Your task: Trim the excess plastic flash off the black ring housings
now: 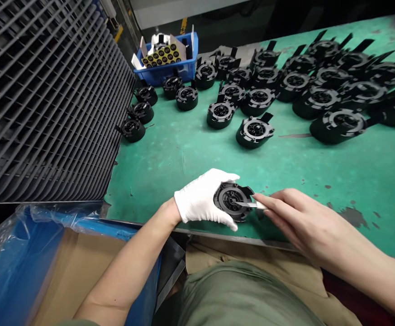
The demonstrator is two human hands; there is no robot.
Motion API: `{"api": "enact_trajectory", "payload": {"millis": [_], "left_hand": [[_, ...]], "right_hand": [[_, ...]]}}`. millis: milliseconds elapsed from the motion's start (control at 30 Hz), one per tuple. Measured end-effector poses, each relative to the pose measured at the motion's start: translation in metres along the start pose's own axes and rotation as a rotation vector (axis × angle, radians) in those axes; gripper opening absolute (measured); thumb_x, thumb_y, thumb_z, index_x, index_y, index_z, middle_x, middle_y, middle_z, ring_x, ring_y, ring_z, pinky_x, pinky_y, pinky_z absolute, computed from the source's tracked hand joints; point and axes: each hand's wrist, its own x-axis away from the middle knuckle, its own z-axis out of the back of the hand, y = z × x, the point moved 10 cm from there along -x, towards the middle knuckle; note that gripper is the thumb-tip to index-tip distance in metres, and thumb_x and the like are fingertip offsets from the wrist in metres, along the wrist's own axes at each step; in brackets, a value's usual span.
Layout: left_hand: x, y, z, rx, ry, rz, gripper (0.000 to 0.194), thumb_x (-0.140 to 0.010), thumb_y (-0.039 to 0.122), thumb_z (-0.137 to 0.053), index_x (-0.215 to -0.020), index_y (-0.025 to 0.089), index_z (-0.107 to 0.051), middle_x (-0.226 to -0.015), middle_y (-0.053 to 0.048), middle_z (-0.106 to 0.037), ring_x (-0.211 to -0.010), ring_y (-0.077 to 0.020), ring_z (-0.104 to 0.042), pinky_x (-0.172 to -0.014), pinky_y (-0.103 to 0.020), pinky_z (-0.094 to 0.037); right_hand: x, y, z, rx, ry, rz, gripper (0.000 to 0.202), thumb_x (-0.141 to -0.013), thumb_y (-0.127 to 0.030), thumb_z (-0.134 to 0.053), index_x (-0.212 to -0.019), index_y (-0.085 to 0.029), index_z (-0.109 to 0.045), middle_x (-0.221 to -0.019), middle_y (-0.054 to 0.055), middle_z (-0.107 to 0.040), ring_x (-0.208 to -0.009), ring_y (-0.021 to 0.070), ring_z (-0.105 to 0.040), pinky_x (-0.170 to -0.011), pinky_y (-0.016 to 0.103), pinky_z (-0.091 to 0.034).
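Near edge, bottom centre: green shirt, close up to the counter. Keeps both forearms low and reach short, I'd guess. Lower left: open box with blue sides and clear plastic over its edge, brown inside.

Just above, lower centre: black round part lies between the hands, near the counter's front edge. Gloved left hand has its grip round the part's left side, thumb and fingers on the rim. Probably held that way to steady it and leave the ribbed face open. Bare right hand has a narrow grip on the light handle of a small knife, blade angled in from the right, tip over the hub. Short hold close to the blade, likely for fine control. Glove is on the hand nearest the blade's point, which may be for protection.

Mid to upper frame: more black parts, ribbed faces up, tabs sticking out. Loose spacing at left, packed at upper right; presumably pushed back to leave elbow room in front.

Upper left: dark wire rack beside the counter. Top, left of centre: blue bin with a yellow sticker sheet, set behind the nearer parts.
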Motion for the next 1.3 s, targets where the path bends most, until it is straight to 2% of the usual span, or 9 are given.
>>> {"api": "enact_trajectory", "payload": {"millis": [167,267,467,667,800,967,1167,1300], "left_hand": [[-0.002,0.002,-0.006,-0.082,-0.019,0.002,0.152,-0.043,0.081,-0.131,-0.173,0.026,-0.077,-0.169,-0.021,-0.080,-0.164,-0.0586,-0.076,-0.148,-0.077,-0.061],[-0.002,0.002,-0.007,-0.117,-0.014,-0.010,0.150,-0.048,0.079,-0.131,-0.176,0.026,-0.074,-0.172,-0.022,-0.079,-0.165,-0.0583,-0.075,-0.147,-0.077,-0.062],[-0.003,0.003,-0.009,-0.145,-0.027,-0.052,0.142,-0.052,0.078,-0.130,-0.173,0.024,-0.077,-0.174,-0.024,-0.079,-0.164,-0.0587,-0.076,-0.147,-0.078,-0.062],[0.000,0.005,-0.009,-0.125,-0.018,-0.071,0.149,-0.055,0.077,-0.130,-0.180,0.023,-0.069,-0.175,-0.025,-0.078,-0.167,-0.0576,-0.074,-0.148,-0.078,-0.060],[0.001,0.005,-0.008,-0.103,-0.012,-0.045,0.159,-0.056,0.070,-0.131,-0.190,0.022,-0.059,-0.172,-0.024,-0.080,-0.168,-0.0566,-0.074,-0.150,-0.077,-0.059],[-0.002,0.006,-0.010,-0.094,-0.019,-0.041,0.156,-0.054,0.064,-0.132,-0.187,0.025,-0.062,-0.173,-0.022,-0.080,-0.167,-0.0572,-0.075,-0.150,-0.077,-0.059],[-0.003,0.004,-0.012,-0.105,-0.021,-0.064,0.150,-0.059,0.067,-0.130,-0.185,0.020,-0.063,-0.173,-0.025,-0.080,-0.168,-0.0572,-0.075,-0.150,-0.077,-0.059],[-0.003,0.002,-0.013,-0.109,-0.016,-0.079,0.153,-0.055,0.071,-0.131,-0.183,0.021,-0.064,-0.171,-0.024,-0.080,-0.167,-0.0572,-0.075,-0.149,-0.076,-0.060]], "right_hand": [[-0.006,-0.008,0.003,0.122,0.007,0.004,0.043,-0.128,-0.027,-0.062,-0.171,-0.029,-0.069,-0.111,0.008,-0.077,-0.086,0.0288,-0.072,-0.072,0.044,-0.057],[-0.011,-0.011,0.007,0.080,0.000,0.007,0.040,-0.127,-0.026,-0.062,-0.166,-0.029,-0.072,-0.106,0.009,-0.075,-0.083,0.0292,-0.070,-0.073,0.044,-0.054],[-0.015,-0.011,0.009,0.100,-0.010,0.010,0.033,-0.126,-0.020,-0.059,-0.153,-0.028,-0.076,-0.106,0.010,-0.073,-0.082,0.0289,-0.066,-0.072,0.044,-0.052],[-0.018,-0.002,0.004,0.119,-0.035,-0.014,0.032,-0.126,-0.020,-0.060,-0.148,-0.028,-0.082,-0.104,0.011,-0.074,-0.081,0.0287,-0.064,-0.072,0.044,-0.045],[-0.014,0.001,0.002,0.080,-0.024,-0.026,0.035,-0.128,-0.027,-0.059,-0.153,-0.030,-0.082,-0.106,0.012,-0.075,-0.082,0.0304,-0.066,-0.072,0.045,-0.049],[-0.007,-0.005,0.004,0.032,0.001,-0.034,0.042,-0.127,-0.025,-0.060,-0.165,-0.032,-0.076,-0.111,0.012,-0.079,-0.085,0.0319,-0.071,-0.073,0.047,-0.055],[-0.012,-0.011,0.006,0.130,-0.030,-0.021,0.032,-0.124,-0.022,-0.057,-0.143,-0.027,-0.082,-0.103,0.011,-0.072,-0.079,0.0290,-0.062,-0.071,0.046,-0.050],[-0.020,-0.012,0.010,0.154,-0.077,-0.008,0.031,-0.123,-0.018,-0.054,-0.136,-0.028,-0.080,-0.099,0.010,-0.069,-0.076,0.0276,-0.059,-0.068,0.045,-0.044]]}}
